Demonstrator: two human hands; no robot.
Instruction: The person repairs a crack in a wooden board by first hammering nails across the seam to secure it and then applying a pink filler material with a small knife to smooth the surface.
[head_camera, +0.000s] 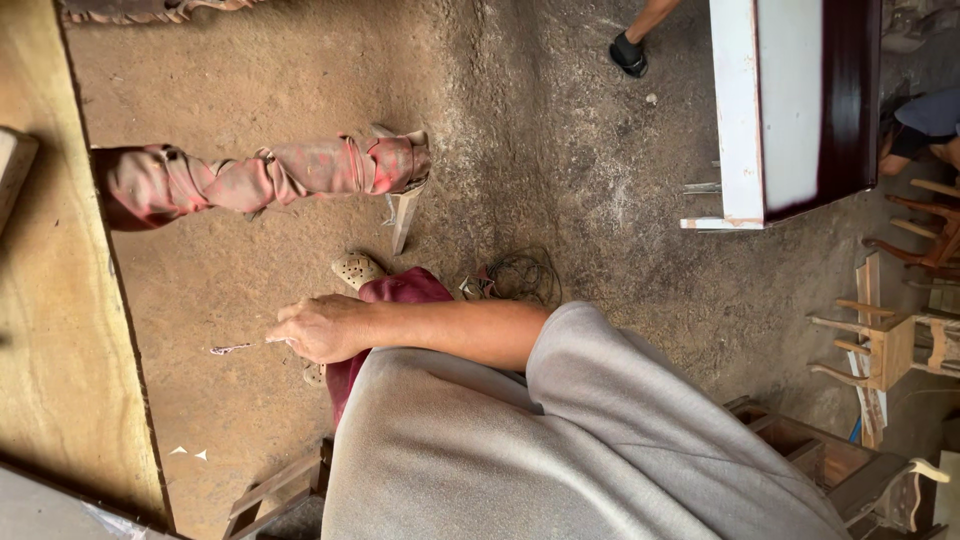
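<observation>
One hand in view, side indeterminate; fingers pinched shut on a thin strip, held above the dirt floor near the wooden board. Judgement: maintain a firm pinch so the strip stays taut.

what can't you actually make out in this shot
- Head view: only one hand shows, and which it is cannot be told; the other is hidden or out of frame.
- The thin strip in its grip is too small to identify.
- The red-stained rag bundle hides whatever it wraps.
- The white panel is cut off by the top edge.
- A person's foot shows; the rest is cut off above.
</observation>
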